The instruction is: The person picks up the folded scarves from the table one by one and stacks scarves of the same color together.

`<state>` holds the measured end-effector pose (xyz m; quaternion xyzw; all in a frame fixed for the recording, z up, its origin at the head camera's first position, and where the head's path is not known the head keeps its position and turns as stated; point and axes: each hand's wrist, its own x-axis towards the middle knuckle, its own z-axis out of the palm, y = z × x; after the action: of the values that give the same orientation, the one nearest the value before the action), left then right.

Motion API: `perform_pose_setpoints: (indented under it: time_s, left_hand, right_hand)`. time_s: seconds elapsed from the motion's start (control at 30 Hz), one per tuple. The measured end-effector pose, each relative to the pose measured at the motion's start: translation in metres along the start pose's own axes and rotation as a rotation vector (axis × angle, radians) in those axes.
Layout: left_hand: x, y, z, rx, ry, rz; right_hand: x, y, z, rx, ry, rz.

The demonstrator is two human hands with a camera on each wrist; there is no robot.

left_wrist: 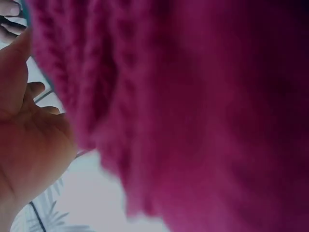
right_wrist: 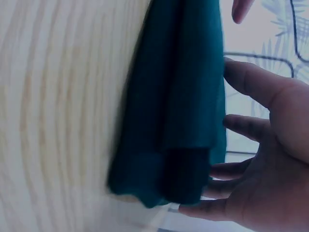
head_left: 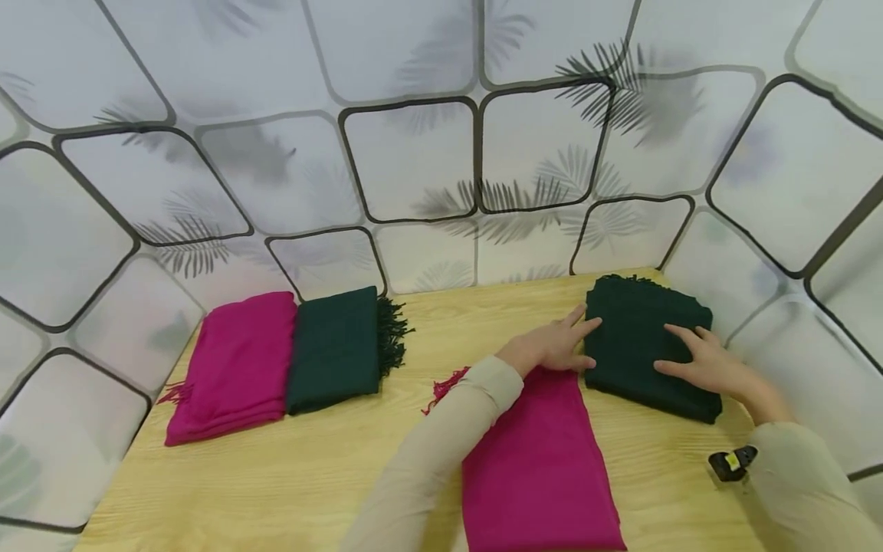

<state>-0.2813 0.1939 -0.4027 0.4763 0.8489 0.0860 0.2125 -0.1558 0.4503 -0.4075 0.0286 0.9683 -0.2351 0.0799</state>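
Note:
A folded dark green scarf (head_left: 641, 349) lies at the back right of the table. My right hand (head_left: 717, 372) is over its right part, fingers spread, the tips at its upper surface. The right wrist view shows the layered folds of the green scarf (right_wrist: 188, 96) beside that hand (right_wrist: 275, 150). At the green scarf's left edge is my left hand (head_left: 555, 343), fingers apart and reaching over that edge. Below the left forearm lies a longer folded magenta scarf (head_left: 538, 468) with a fringe, partly covered by the sleeve. Blurred magenta cloth (left_wrist: 193, 121) fills most of the left wrist view.
Another folded magenta scarf (head_left: 237, 364) lies at the left, side by side with a second dark green scarf (head_left: 334, 353) whose fringe points right. A patterned fabric wall (head_left: 421, 161) encloses the wooden table (head_left: 276, 491). A small black device (head_left: 733, 463) sits at the right wrist.

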Motion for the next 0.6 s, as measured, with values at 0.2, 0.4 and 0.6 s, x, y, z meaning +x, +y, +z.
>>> perform_pose_setpoints:
  time_s: [0.2,0.4,0.6]
  left_hand:
    - [0.021,0.002,0.001,-0.051,-0.027,0.016]
    - [0.036,0.008,0.003,-0.037,-0.031,0.056]
    - [0.046,0.010,0.002,-0.022,-0.028,0.094]
  right_hand:
    - [0.007,0.012,0.001,0.038,0.004,0.042]
    - [0.011,0.018,0.002,0.058,0.025,0.053]
    - [0.019,0.021,0.002,0.173,0.036,0.017]
